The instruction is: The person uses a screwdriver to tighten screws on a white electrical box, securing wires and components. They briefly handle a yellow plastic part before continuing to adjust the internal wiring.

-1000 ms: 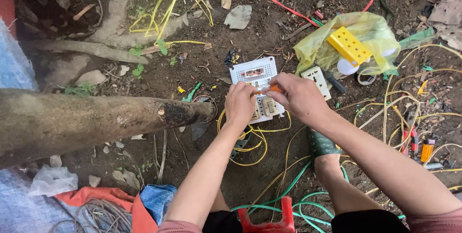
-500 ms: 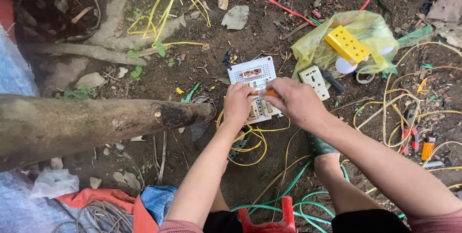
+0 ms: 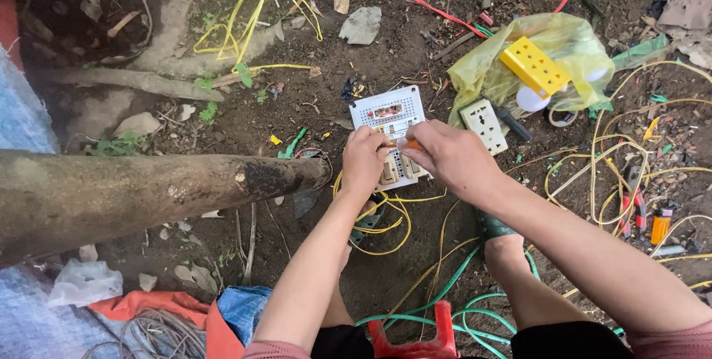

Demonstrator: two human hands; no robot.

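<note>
Head view, hands: I see my left hand point(image 3: 365, 160) curled shut over the lower left part of a white rectangular plastic switch-and-socket panel point(image 3: 389, 116), pressing it to the dirt. My right hand point(image 3: 454, 159) is closed around a slim orange-handled tool point(image 3: 409, 145), whose tip lies across the panel's lower half.
Panel position: it lies flat on bare soil in the middle of the view, just beyond my knees, its far half uncovered and its near half under my fingers.
Panel surface: smooth moulded plastic, dotted with small holes along the top, with a little window near the centre.
Wiring: thin yellow insulated wires point(image 3: 386, 218) loop out from under the panel towards me; green cable point(image 3: 445, 307) coils on the ground between my legs.
Right of the panel: a white square plastic socket plate point(image 3: 483, 124) lies just beside my right hand, touching a crumpled translucent yellow plastic bag point(image 3: 482, 70). On the bag rests a yellow rectangular plastic block with holes point(image 3: 534, 67).
In the way: a thick rough brown log point(image 3: 141, 196) juts in from the left, its cut end close to my left wrist.
Ground: dark damp earth strewn with stones, leaves and more yellow wire point(image 3: 623, 151) tangled at the right.
Near edge: a red plastic stool top point(image 3: 415, 344) shows between my thighs.
</note>
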